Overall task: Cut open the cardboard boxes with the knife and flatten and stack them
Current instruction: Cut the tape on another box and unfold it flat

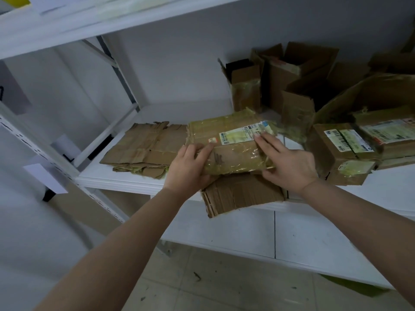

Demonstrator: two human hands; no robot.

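A flattened, taped cardboard box (233, 142) with a white shipping label lies at the middle of the white shelf (107, 178). My left hand (190, 167) grips its near left edge, fingers on top and thumb below. My right hand (285, 160) lies flat on its right side, fingers straight, pressing down. One of its flaps (240, 191) hangs over the shelf's front edge. A stack of flattened cardboard (143, 149) lies to the left. No knife is in view.
Several opened boxes (292, 75) stand at the back right of the shelf. Taped boxes with labels (345, 151) sit close to my right hand. An upper shelf (89, 19) runs overhead, with the frame upright (56, 162) on the left. Below is tiled floor (224, 288).
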